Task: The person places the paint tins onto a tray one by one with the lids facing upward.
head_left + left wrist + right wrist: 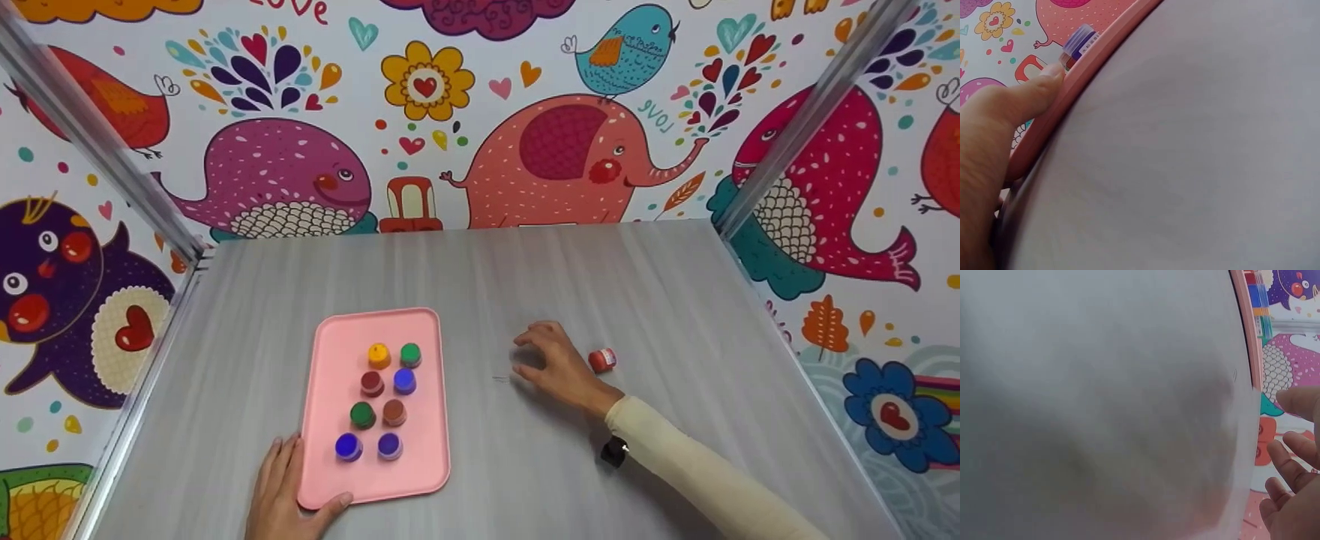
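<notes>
In the head view a pink tray (330, 360) lies on the table, bearing several small paint jars in two rough columns, among them a yellow one (379, 355) and a blue one (349, 447). My left hand (289, 487) holds the tray's near left corner, the thumb at the front rim and the fingers along the left side. My right hand (559, 367) is to the right of the tray, its fingers bent loosely with nothing between them. Just beyond its wrist, a red paint jar (602, 361) lies tipped on its side, apart from the fingers.
The grey table (255, 292) has printed cartoon walls behind and at both sides. Metal frame posts (817, 112) stand at its back corners. Small thin marks (500, 379) show on the tabletop between the tray and my right hand.
</notes>
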`<move>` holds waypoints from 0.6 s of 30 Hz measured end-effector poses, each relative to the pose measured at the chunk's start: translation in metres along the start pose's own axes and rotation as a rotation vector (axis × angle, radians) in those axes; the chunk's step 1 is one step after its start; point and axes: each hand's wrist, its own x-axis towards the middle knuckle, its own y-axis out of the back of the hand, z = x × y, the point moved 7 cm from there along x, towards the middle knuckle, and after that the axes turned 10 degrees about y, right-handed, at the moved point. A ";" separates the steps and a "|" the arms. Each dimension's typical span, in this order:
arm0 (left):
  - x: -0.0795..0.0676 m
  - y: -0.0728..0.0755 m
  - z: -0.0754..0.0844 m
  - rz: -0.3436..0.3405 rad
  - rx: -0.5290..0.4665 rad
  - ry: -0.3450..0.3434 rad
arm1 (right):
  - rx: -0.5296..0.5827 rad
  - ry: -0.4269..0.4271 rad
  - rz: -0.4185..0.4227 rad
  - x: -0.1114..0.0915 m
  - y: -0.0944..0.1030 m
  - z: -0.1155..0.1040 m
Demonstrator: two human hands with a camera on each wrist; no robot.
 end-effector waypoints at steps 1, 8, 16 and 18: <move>0.000 0.000 0.000 -0.011 0.001 0.008 | -0.010 0.002 0.002 -0.002 0.003 0.001; 0.000 0.000 -0.001 -0.019 -0.001 0.007 | -0.080 -0.004 0.050 -0.019 0.025 0.012; -0.001 0.000 0.000 -0.005 -0.004 -0.002 | -0.114 -0.036 0.098 -0.038 0.049 0.028; -0.001 0.000 -0.001 -0.013 -0.005 0.009 | -0.120 -0.045 0.108 -0.042 0.054 0.031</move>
